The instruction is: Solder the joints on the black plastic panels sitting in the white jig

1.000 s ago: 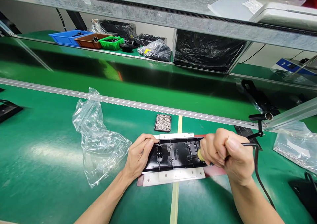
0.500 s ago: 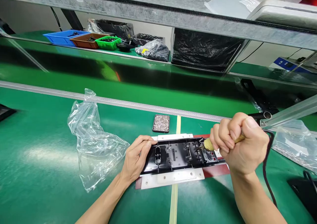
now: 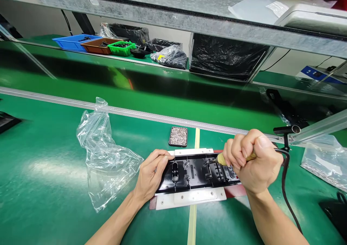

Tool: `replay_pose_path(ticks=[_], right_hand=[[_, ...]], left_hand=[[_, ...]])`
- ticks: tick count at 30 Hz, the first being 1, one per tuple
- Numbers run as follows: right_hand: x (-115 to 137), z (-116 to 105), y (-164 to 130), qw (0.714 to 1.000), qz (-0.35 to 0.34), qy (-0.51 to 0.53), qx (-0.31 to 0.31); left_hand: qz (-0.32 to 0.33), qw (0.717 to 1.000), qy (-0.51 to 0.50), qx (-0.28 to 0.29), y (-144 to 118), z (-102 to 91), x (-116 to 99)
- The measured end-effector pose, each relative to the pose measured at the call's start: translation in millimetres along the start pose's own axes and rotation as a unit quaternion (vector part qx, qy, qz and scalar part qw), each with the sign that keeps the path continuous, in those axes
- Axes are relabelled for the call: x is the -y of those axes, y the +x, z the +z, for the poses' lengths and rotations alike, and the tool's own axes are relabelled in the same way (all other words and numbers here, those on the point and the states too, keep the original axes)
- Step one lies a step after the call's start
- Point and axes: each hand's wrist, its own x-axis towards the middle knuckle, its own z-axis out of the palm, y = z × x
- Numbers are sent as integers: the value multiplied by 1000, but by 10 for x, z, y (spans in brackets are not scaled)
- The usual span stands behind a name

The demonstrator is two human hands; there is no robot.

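Observation:
A long black plastic housing [image 3: 180,178], its ribs and posts facing up, lies in a white-edged fixture [image 3: 189,197] on the green bench. My left hand [image 3: 151,174] grips the housing's left end, thumb on top along the edge. In a closed fist, my right hand [image 3: 252,162] holds a soldering iron [image 3: 221,159] by its yellowish handle, a black cord trailing behind. The iron's tip points left and down, at a post near the housing's far edge; whether it touches is too small to tell. The right end of the housing is partly hidden behind my right hand.
Behind the fixture sits a small black tray of tiny metal parts [image 3: 178,136]. A crumpled clear bag [image 3: 105,165] lies left, another bag of small parts [image 3: 322,162] right. A tube-shaped iron stand [image 3: 287,130] stands beyond my right hand. Coloured bins [image 3: 121,49] line the back shelf.
My right hand has moved left with the soldering iron, its tip going from the housing's right section to a post nearer the middle. My left hand keeps its hold. The view has shifted slightly.

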Motion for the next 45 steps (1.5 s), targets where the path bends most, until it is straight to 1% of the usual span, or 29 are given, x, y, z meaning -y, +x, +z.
replay_pose_path(ticks=[5,11,16,23,34,45], right_hand=[[-25,3,6,1000,-12,-6,8],[-67,-21,8,1000,-4,-6,19],[-96,-38,23,999,-12,-12,35],[-129,-37,21,999,5,-9,38],[-119,-27,2,999,14,-4,40],[-133,9,32,998,22,-7,60]], left_hand=[[0,1000,-3,-1,-15,2,10],[-2,1000,-6,1,-43,15,45],[-9,1000,-4,4,-61,22,73],[-16,1000,-11,11,-75,29,121],[-21,1000,-7,13,-82,-1,95],[-22,1000,-9,11,-72,8,75]])
